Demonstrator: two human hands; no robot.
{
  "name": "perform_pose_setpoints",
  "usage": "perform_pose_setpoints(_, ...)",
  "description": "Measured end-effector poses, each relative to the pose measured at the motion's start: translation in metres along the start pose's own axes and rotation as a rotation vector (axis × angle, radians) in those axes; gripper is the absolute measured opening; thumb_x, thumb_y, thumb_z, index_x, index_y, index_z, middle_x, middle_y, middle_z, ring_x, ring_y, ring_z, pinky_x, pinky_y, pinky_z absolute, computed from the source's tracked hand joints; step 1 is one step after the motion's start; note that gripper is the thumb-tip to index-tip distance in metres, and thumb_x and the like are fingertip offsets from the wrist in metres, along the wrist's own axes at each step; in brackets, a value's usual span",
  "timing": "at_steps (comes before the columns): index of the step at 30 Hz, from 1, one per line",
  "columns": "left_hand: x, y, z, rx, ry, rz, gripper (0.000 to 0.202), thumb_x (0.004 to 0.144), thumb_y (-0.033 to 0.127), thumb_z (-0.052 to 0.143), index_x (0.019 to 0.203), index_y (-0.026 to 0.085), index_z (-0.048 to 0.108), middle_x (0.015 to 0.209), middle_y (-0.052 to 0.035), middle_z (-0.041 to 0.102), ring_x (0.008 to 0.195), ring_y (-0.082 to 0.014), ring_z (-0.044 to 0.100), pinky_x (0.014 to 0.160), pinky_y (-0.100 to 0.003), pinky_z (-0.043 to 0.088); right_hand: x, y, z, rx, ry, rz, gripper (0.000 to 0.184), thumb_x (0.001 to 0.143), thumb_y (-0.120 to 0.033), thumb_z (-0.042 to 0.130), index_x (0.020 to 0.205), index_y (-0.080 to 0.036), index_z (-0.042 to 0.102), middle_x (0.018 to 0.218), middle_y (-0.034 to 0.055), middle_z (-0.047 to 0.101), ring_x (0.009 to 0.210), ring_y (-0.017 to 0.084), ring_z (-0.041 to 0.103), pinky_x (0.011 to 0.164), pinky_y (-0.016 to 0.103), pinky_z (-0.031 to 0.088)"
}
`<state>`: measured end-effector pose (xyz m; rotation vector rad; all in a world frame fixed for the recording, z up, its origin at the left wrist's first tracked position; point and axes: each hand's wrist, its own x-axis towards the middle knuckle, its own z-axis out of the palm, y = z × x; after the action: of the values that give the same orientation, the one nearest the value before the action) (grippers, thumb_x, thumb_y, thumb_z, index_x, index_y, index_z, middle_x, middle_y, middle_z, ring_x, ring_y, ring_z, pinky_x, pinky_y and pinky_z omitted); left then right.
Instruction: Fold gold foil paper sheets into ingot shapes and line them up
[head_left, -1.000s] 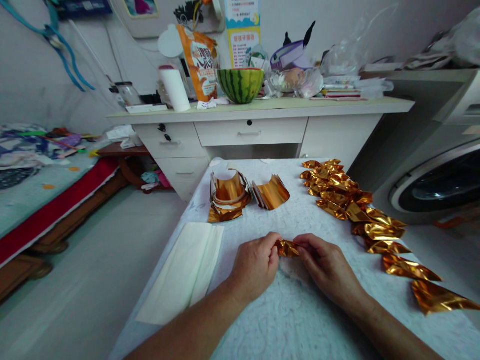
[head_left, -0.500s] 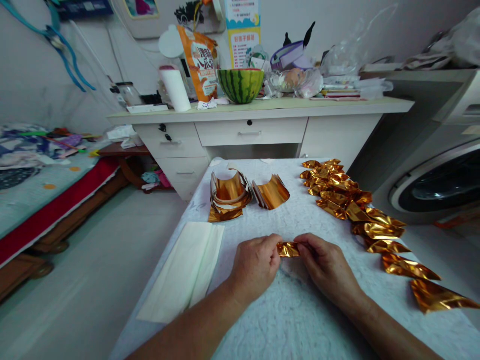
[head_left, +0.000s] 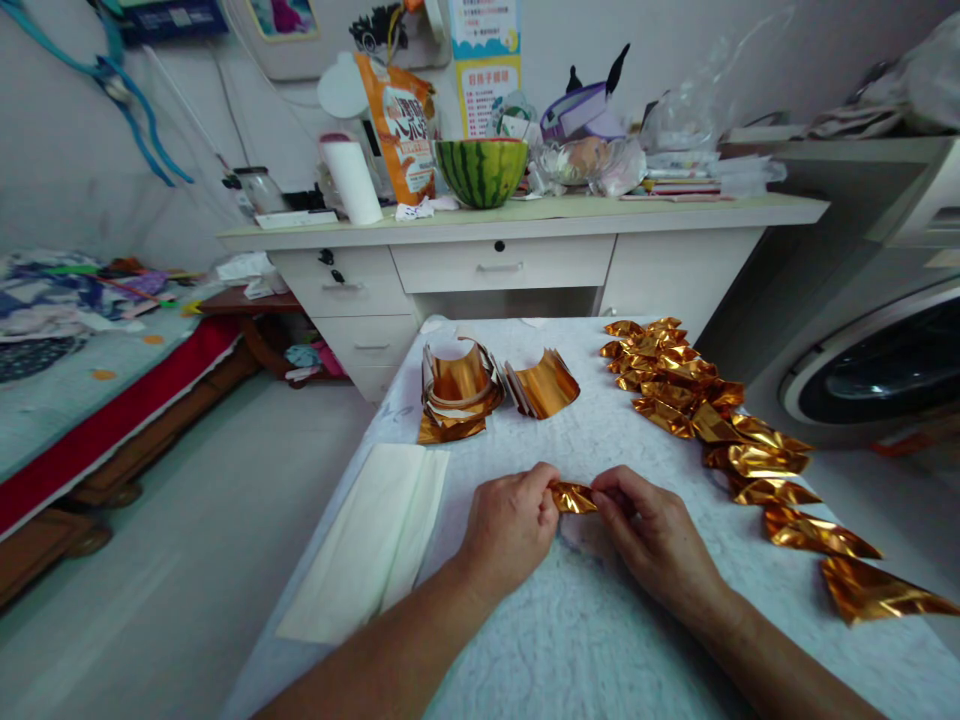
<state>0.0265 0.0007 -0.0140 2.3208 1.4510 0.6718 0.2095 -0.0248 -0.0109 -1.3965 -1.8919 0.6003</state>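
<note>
Both of my hands pinch one small piece of gold foil paper (head_left: 571, 496) just above the white table (head_left: 600, 620). My left hand (head_left: 511, 528) grips its left end with closed fingers. My right hand (head_left: 654, 535) holds its right end, fingers curled. Two curved stacks of gold foil sheets (head_left: 457, 388) (head_left: 544, 385) stand farther back on the table. A long row of several folded gold foil pieces (head_left: 720, 430) runs along the table's right side.
A flat white paper stack (head_left: 371, 540) lies at the table's left edge. Behind stands a white desk (head_left: 517, 255) with a half watermelon (head_left: 481, 168), an orange bag and clutter. A bed sits at left, a washing machine (head_left: 877, 370) at right.
The gold foil piece between my fingers has been turned and crumpled slightly. Both hands stay in nearly the same place.
</note>
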Motion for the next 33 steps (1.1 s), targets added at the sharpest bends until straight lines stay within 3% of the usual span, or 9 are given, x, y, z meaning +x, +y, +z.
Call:
perform_pose_setpoints(5,0.0004,0.0010,-0.0044,-0.120,-0.003,-0.004,0.019,0.093,0.017,0.044,0.096,0.021,0.062,0.084,0.0002,0.071,0.077,-0.0151,0.067,0.067,-0.023,0.046,-0.0008,0.0009,0.0003,0.012,0.019,0.058,0.016,0.094,-0.029,0.048,0.084,-0.021,0.057,0.066,-0.0010,0.064,0.056,0.014,0.057,0.053,0.024,0.041)
perform_pose_setpoints(9,0.0007,-0.0009,-0.0021,-0.147,0.007,0.021,0.020,0.092,0.015,0.047,0.098,0.022,0.064,0.088,0.0001,0.073,0.080,-0.0154,0.068,0.071,-0.024,0.048,0.0003,0.0024,0.0011,0.019,0.001,0.063,0.016,0.095,-0.030,0.047,0.091,-0.021,0.060,0.075,0.0006,0.069,0.063,0.015,0.063,0.058,0.025,0.045)
perform_pose_setpoints(14,0.0007,-0.0039,0.0040,-0.138,0.053,0.053,0.025,0.091,0.014,0.048,0.107,0.022,0.066,0.095,-0.0023,0.075,0.082,-0.0168,0.070,0.076,-0.027,0.053,0.0020,0.0015,0.0014,-0.023,-0.024,-0.002,0.021,0.095,-0.028,0.045,0.088,-0.021,0.064,0.077,0.0017,0.070,0.067,0.016,0.065,0.063,0.026,0.048)
perform_pose_setpoints(23,0.0005,0.0015,0.0043,-0.072,0.073,0.038,0.030,0.088,0.010,0.047,0.108,0.021,0.066,0.093,-0.0033,0.075,0.081,-0.0175,0.071,0.076,-0.028,0.055,-0.0019,0.0010,0.0014,-0.021,0.067,-0.092,0.019,0.096,-0.026,0.047,0.094,-0.021,0.065,0.079,0.0012,0.072,0.067,0.015,0.066,0.062,0.023,0.048)
perform_pose_setpoints(29,-0.0002,0.0011,0.0017,-0.110,0.072,0.017,0.026,0.090,0.013,0.046,0.106,0.021,0.065,0.094,-0.0026,0.075,0.083,-0.0173,0.071,0.076,-0.027,0.054,-0.0007,0.0022,0.0012,-0.010,0.038,-0.027,0.017,0.096,-0.028,0.046,0.095,-0.021,0.062,0.081,0.0022,0.071,0.068,0.016,0.066,0.063,0.025,0.049)
perform_pose_setpoints(33,0.0010,0.0006,0.0012,-0.124,0.067,0.029,0.024,0.092,0.015,0.045,0.104,0.021,0.065,0.093,-0.0025,0.075,0.083,-0.0169,0.070,0.075,-0.026,0.053,-0.0012,0.0008,0.0002,-0.027,0.033,-0.008,0.016,0.095,-0.028,0.046,0.089,-0.021,0.059,0.071,0.0000,0.067,0.058,0.014,0.061,0.055,0.024,0.045)
